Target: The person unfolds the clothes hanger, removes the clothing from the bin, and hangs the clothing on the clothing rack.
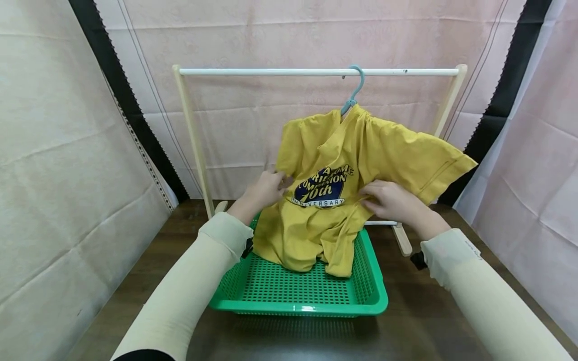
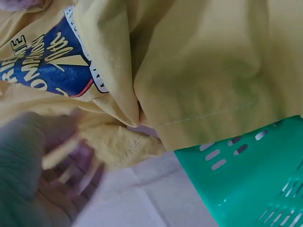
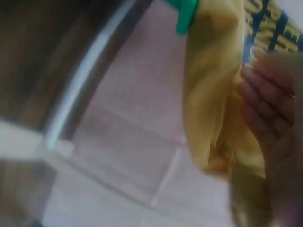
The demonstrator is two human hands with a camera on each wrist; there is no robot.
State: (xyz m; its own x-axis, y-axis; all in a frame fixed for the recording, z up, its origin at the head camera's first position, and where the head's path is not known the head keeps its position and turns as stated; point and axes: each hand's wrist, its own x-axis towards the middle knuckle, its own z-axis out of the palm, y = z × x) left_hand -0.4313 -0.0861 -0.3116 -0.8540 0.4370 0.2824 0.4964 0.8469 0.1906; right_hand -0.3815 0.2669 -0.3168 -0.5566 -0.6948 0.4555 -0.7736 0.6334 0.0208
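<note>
A yellow T-shirt (image 1: 311,230) with a dark blue printed emblem hangs from a light blue hanger (image 1: 356,90), its lower part bunched down into a green basket (image 1: 298,307). The sleeve on the right spreads outward. At the shirt's left side is my left hand (image 1: 266,188); in the left wrist view its blurred fingers are loosely bent, with a gap between thumb and fingers. On the opposite side my right hand (image 1: 390,200) touches the cloth beside the print. The right wrist view shows its fingers (image 3: 267,97) fairly straight against the fabric.
The hanger hooks over the white top bar (image 1: 271,72) of a rack with cream side posts (image 1: 194,135). The rack's foot (image 1: 402,240) stands on a dark brown table (image 1: 415,311). Pale cloth walls (image 1: 67,150) enclose the back and sides.
</note>
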